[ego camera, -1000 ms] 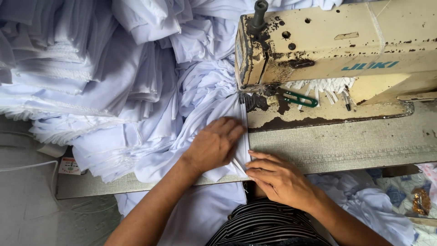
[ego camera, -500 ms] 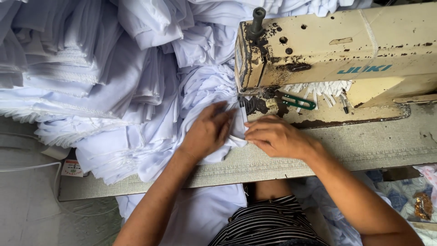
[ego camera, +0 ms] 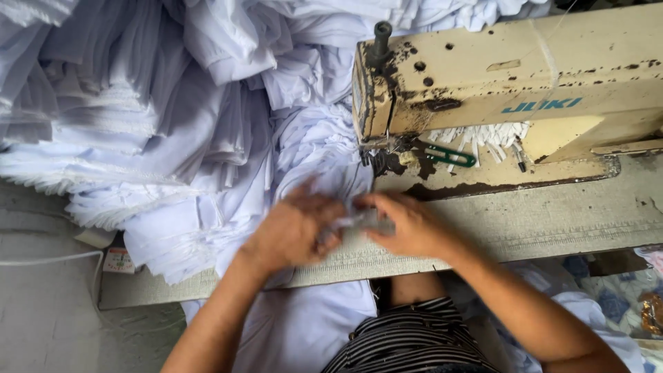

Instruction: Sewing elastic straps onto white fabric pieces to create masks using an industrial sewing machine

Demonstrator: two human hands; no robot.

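Left hand [ego camera: 293,231] and right hand [ego camera: 407,224] close together, motion-blurred, pinching white fabric piece [ego camera: 359,220] | held by needle area of sewing machine [ego camera: 511,97] for feeding | stacked white garments [ego camera: 159,138] alongside on tabletop [ego camera: 552,221].

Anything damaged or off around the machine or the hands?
Yes: the cream sewing machine is badly worn, with dark rust patches and chipped paint around its head and base edge. Both hands, left hand and right hand, pinch white fabric; they are motion-blurred.
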